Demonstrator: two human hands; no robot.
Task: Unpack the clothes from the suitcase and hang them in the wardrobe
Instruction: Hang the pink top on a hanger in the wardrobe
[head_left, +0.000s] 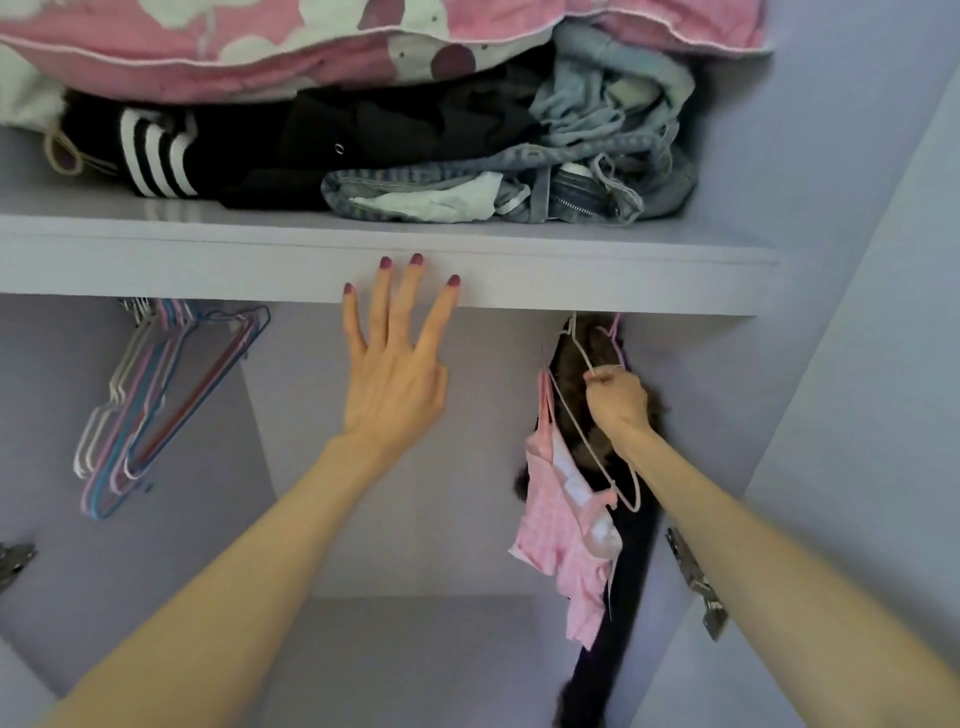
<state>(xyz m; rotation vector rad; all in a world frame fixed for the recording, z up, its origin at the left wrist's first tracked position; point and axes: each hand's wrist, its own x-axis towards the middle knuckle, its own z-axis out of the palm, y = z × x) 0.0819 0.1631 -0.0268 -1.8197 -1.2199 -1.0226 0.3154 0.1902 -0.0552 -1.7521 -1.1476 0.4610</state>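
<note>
The hanging step is in hand: a pink top (569, 540) on a hanger (597, 415) is gripped by the right hand (618, 402) under the shelf (571, 270), beside a dark garment (623, 597); the left hand (395, 374) is spread open. The hook must next be seated on the unseen rail

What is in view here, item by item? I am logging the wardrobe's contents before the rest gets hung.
Bedding: one, pink and white, top of the shelf pile.
Black clothes: a folded pile, one piece with white stripes, on the shelf.
Denim clothes: a crumpled heap, pale blue, shelf right.
Shelf: one, pale lilac, across the wardrobe.
Empty hangers: a bunch, white, pink, blue and red, hanging lower left.
Pink top: one, on a white hanger, lower right.
Dark garment: one, hanging behind the pink top.
Hinges: two, metal, at the side edges.
Left hand: open, fingers spread, near the shelf edge.
Right hand: grips the white hanger.
</note>
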